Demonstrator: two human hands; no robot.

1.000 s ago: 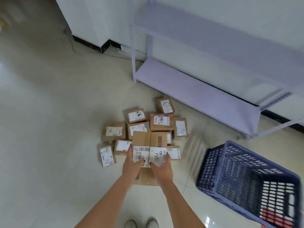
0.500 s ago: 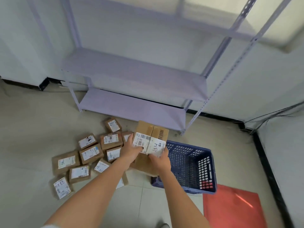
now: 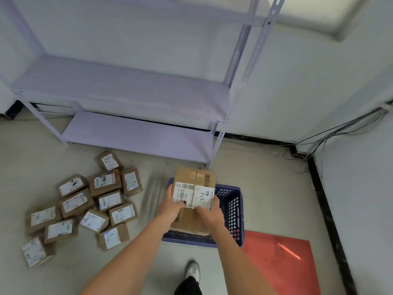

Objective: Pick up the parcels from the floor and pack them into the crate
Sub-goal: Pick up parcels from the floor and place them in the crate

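Held over the blue perforated plastic crate (image 3: pixel 231 207), with more parcels on the floor at nine o'clock, the stiff brown labelled cardboard box (image 3: pixel 194 188) looks light, the left hand (image 3: pixel 172 207) and right hand (image 3: pixel 209 213) gripping its near corners, fingers curled.

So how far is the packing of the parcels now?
Nothing visible is packed yet: the part of the blue crate that shows holds no parcel. In hand: the left hand and right hand grip a big box above the crate. Left: about a dozen small parcels lie on the floor.
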